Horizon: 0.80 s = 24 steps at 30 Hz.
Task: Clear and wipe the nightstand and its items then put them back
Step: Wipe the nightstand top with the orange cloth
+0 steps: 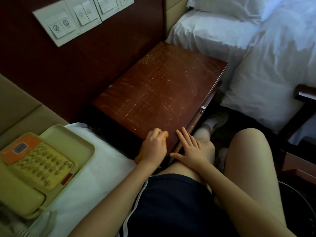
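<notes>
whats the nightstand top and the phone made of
Nightstand top: looks like reddish-brown varnished wood or veneer, semi-gloss, with pale scratches across it. Phone: likely moulded plastic, yellowed cream with an orange panel, smooth and slightly shiny.

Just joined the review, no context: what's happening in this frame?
A seated person is wiping a bare, scratched nightstand. The left hand presses an orange cloth on the near edge of the top; the right hand lies flat on the near corner. The telephone sits in a tray on the bed on the left, off the nightstand.
</notes>
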{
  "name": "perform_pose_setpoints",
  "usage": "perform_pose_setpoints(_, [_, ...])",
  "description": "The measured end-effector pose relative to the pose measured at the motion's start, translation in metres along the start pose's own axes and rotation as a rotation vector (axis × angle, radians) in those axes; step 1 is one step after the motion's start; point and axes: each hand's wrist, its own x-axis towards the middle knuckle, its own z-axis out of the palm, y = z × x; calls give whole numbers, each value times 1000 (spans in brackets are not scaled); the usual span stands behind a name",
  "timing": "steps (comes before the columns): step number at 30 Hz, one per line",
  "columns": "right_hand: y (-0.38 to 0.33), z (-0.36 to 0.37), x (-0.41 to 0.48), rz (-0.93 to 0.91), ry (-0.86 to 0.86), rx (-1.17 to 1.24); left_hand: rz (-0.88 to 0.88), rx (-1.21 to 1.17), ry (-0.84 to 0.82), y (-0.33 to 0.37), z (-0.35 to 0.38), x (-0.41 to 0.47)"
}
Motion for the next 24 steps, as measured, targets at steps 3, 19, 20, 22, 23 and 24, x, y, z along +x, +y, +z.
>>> perform_pose_setpoints(3, [0, 1, -2, -18, 29, -11, 241, -38, -146, 10, 3, -10])
perform_pose_setpoints(19, [3, 4, 1, -14, 17, 26, 96, -13, -56, 5, 3, 3])
perform_pose_setpoints(20, [3, 3, 1, -22, 20, 17, 166, -35, -101, 7, 3, -2])
perform_pose_setpoints(22, [2, 3, 1, -27, 23, 15, 255, -58, -158, 4, 2, -7])
perform_pose_setpoints(23, [2, 2, 1, -23, 19, 20, 258, -55, -166, 0, 1, -6])
perform_pose_setpoints(24, [2, 2, 0, -18, 13, 24, 228, -51, -159, -5, -1, -5])
